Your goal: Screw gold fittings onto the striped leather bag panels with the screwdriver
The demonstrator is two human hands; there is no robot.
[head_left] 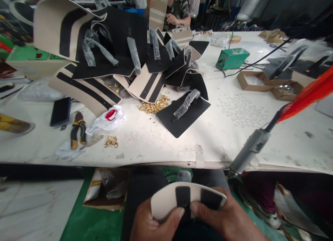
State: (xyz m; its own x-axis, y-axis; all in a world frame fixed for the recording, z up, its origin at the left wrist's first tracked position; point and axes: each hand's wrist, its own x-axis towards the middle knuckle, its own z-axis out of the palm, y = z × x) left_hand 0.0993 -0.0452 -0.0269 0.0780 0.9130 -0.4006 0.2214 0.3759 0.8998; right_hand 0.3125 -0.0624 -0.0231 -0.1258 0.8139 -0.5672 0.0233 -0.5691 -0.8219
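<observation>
Bright tabletop (158, 149), dim background (293, 8), soft shadows, blur and stretch toward the edges.

Over on the counter (156, 149) I see a phone (60, 111) lying just beside pliers (78, 120), a white cloth (118, 118) with a red item (111, 114) on it, and farther off a green box (234, 59), its red light (225, 59) lit, near two cartons (246, 85), with another carton (104, 203) down on the floor (75, 215).

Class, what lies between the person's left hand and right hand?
The head view shows a bent beige panel with black strips, gripped by the left hand and right hand.
</observation>
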